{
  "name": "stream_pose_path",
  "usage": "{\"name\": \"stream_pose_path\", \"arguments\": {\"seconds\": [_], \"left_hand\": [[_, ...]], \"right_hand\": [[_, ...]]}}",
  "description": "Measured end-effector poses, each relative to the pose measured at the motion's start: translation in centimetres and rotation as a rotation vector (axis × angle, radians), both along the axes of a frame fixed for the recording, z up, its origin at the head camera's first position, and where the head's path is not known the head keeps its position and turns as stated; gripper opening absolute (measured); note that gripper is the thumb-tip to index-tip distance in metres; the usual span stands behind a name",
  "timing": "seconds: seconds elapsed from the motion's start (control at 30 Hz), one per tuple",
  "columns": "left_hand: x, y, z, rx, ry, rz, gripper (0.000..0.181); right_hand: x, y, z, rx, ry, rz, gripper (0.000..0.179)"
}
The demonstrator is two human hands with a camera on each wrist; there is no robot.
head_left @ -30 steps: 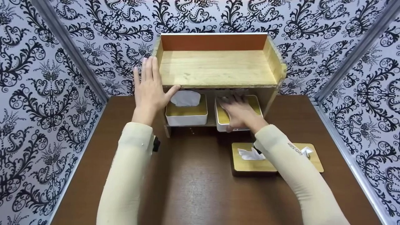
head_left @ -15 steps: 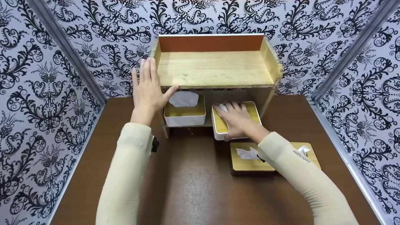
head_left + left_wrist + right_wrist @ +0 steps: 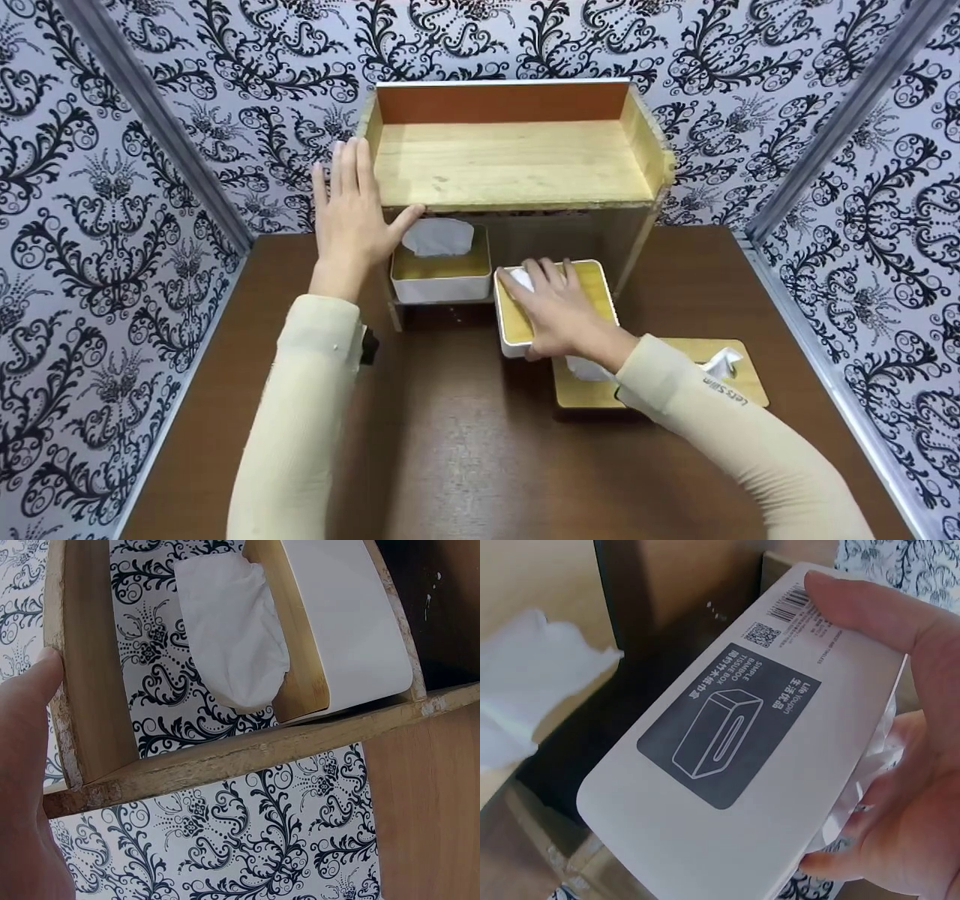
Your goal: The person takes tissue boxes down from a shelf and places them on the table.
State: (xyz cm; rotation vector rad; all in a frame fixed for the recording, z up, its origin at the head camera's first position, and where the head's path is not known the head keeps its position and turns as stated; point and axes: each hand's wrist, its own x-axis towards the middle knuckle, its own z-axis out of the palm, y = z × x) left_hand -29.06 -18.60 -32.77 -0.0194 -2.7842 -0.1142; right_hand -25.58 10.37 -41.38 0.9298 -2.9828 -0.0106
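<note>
My right hand (image 3: 555,311) grips a white tissue box with a bamboo lid (image 3: 596,289), fingers over the lid and thumb on the side wall. The box is out in front of the wooden shelf (image 3: 510,165), raised and slightly tilted. In the right wrist view the printed label side of the tissue box (image 3: 682,840) faces the camera. My left hand (image 3: 349,229) lies flat along the shelf's left side, fingers straight, thumb against the upper board's front edge. Near it, a similar tissue box (image 3: 442,289) sits in the lower compartment, a white tissue (image 3: 232,637) sticking out.
Bamboo-topped tissue boxes (image 3: 589,397) stand on the brown table (image 3: 465,465) at the right, below my right wrist. A tissue (image 3: 724,362) pokes up from the rightmost lid. Patterned walls (image 3: 112,300) enclose the table at the back and sides.
The right hand has drawn the tissue box out of the shelf's lower right compartment, toward me and slightly left. The left hand keeps its place on the shelf.
</note>
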Motion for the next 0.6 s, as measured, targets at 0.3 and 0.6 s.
{"name": "stream_pose_path", "arguments": {"seconds": [0.3,0.6], "left_hand": [[0.0,0.1,0.0,0.001,-0.001,-0.002,0.112],[0.0,0.0,0.0,0.006,0.010,-0.002,0.112]], "right_hand": [[1.5,-1.3,-0.9,-0.027,-0.006,-0.022,0.132],[2.8,-2.9,-1.5,-0.036,-0.031,0.000,0.130]]}}
